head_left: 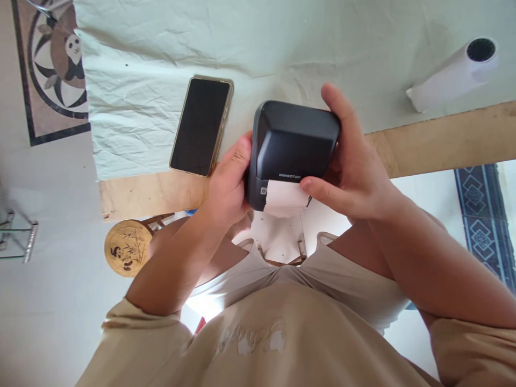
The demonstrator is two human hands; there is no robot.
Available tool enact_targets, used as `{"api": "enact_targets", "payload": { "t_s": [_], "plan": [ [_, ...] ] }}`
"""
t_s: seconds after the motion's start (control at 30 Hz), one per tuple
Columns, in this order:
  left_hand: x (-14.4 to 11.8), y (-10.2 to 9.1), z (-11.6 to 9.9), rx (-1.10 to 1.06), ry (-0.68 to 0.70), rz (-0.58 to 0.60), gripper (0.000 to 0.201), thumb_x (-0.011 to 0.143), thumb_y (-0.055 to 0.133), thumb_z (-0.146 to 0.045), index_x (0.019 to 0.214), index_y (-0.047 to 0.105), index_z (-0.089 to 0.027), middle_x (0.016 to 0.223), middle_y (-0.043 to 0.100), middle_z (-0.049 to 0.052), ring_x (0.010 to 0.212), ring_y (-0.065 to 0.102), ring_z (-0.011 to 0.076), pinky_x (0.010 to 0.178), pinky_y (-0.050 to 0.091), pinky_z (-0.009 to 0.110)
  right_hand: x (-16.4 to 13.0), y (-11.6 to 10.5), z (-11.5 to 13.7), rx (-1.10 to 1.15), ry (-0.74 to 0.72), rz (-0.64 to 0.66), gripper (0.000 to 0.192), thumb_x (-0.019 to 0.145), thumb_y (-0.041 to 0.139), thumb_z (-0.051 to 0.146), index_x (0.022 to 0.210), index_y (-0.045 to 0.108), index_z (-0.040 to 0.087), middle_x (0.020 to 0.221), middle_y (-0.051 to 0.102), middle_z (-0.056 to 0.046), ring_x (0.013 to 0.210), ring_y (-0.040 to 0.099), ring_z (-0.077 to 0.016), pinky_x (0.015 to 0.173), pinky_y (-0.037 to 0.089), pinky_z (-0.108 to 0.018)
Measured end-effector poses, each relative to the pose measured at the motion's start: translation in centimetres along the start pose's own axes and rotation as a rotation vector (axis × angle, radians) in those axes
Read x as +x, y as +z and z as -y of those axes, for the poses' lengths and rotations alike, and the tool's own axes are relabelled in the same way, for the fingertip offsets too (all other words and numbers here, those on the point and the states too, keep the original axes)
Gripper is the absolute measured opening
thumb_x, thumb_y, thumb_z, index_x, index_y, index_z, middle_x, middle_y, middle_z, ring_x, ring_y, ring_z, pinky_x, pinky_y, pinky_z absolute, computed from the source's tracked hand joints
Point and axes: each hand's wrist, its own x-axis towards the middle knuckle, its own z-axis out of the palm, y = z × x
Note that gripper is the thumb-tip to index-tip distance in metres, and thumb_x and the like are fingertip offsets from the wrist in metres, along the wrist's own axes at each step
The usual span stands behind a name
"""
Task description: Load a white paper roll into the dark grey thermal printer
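Observation:
A black label printer marked NIIMBOT is held between my hands, above the near edge of the table. A strip of white label paper sticks out of its front. My left hand grips the printer's left side, thumb along the edge. My right hand is around its right side, with one finger resting on the paper's right end and another raised at the far corner. The undersides of both hands are partly hidden. Left of the printer, a phone with a dark screen lies on the cloth.
A pale green cloth covers the table, whose bare wooden edge shows in front. A white roll lies at the right. Below are a round wooden stool and a blue patterned strip on the floor.

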Motion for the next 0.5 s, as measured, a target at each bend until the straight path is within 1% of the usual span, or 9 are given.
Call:
{"api": "enact_targets", "payload": {
  "t_s": [0.07,0.1,0.17,0.2,0.3,0.37,0.4,0.43,0.5],
  "plan": [
    [0.1,-0.1,0.0,-0.001,0.009,-0.002,0.035,0.098,0.056,-0.048,0.083,0.068,-0.018,0.090,0.072,0.004,0.124,0.065,0.0263,0.098,0.061,0.036,-0.1,-0.2,-0.1,-0.006,-0.004,0.014,0.095,0.083,0.066,0.057,0.159,0.014,0.034,0.130,0.053,-0.010,0.088,0.061,-0.0148,0.065,0.054,-0.027],
    [0.2,-0.1,0.0,-0.014,0.005,-0.003,0.033,0.098,0.056,-0.045,0.082,0.067,-0.018,0.089,0.072,0.004,0.124,0.065,0.0260,0.098,0.060,0.036,-0.1,-0.4,-0.2,-0.009,-0.003,0.025,0.097,0.082,0.067,0.058,0.159,0.014,0.034,0.131,0.052,-0.010,0.088,0.061,-0.0146,0.065,0.055,-0.027],
    [0.4,-0.1,0.1,-0.049,-0.014,0.003,0.032,0.099,0.053,-0.043,0.086,0.068,-0.018,0.091,0.072,0.003,0.126,0.064,0.0256,0.100,0.059,0.036,-0.2,-0.7,-0.2,-0.030,-0.004,0.034,0.099,0.081,0.070,0.057,0.160,0.015,0.034,0.130,0.053,-0.009,0.081,0.061,-0.0117,0.061,0.054,-0.024],
    [0.4,-0.2,0.1,-0.065,-0.026,0.020,0.034,0.100,0.050,-0.045,0.091,0.069,-0.018,0.095,0.073,0.004,0.128,0.063,0.0257,0.101,0.059,0.037,-0.2,-0.8,-0.2,-0.052,-0.009,0.028,0.098,0.081,0.070,0.057,0.160,0.016,0.033,0.124,0.056,-0.008,0.077,0.060,-0.0098,0.058,0.053,-0.022],
    [0.3,-0.5,0.1,-0.094,-0.056,0.180,0.051,0.098,0.045,-0.060,0.110,0.070,-0.018,0.110,0.073,0.007,0.132,0.060,0.0275,0.102,0.058,0.037,-0.2,-1.0,-0.3,-0.123,-0.012,-0.021,0.093,0.082,0.068,0.060,0.158,0.025,0.030,0.099,0.061,-0.003,0.066,0.056,-0.0070,0.053,0.048,-0.018],
    [0.2,-0.9,0.1,-0.071,-0.065,0.269,0.058,0.096,0.046,-0.066,0.120,0.068,-0.017,0.116,0.072,0.009,0.130,0.062,0.0281,0.100,0.058,0.036,-0.2,-0.9,-0.4,-0.142,0.016,-0.055,0.094,0.080,0.065,0.070,0.156,0.031,0.027,0.092,0.061,-0.003,0.066,0.058,-0.0083,0.054,0.049,-0.018],
    [0.2,-1.1,0.1,-0.047,-0.063,0.275,0.060,0.095,0.046,-0.067,0.123,0.067,-0.017,0.117,0.072,0.010,0.127,0.064,0.0276,0.098,0.059,0.035,-0.1,-0.7,-0.3,-0.139,0.035,-0.068,0.096,0.078,0.063,0.076,0.155,0.033,0.026,0.094,0.062,-0.003,0.068,0.060,-0.0092,0.055,0.050,-0.019],
    [0.2,-1.3,0.2,-0.021,-0.058,0.253,0.061,0.095,0.046,-0.067,0.124,0.067,-0.018,0.118,0.073,0.010,0.123,0.066,0.0262,0.095,0.059,0.033,0.0,-0.6,-0.2,-0.135,0.049,-0.087,0.097,0.077,0.060,0.080,0.153,0.035,0.025,0.098,0.063,-0.005,0.069,0.061,-0.0096,0.056,0.051,-0.020],
    [0.3,-1.4,0.4,0.013,-0.043,0.190,0.060,0.095,0.046,-0.068,0.124,0.068,-0.020,0.119,0.073,0.008,0.119,0.067,0.0232,0.091,0.059,0.030,0.2,-0.4,0.3,-0.137,0.055,-0.143,0.092,0.080,0.055,0.083,0.149,0.041,0.025,0.112,0.062,-0.007,0.069,0.061,-0.0077,0.059,0.052,-0.022]
  ]
}}
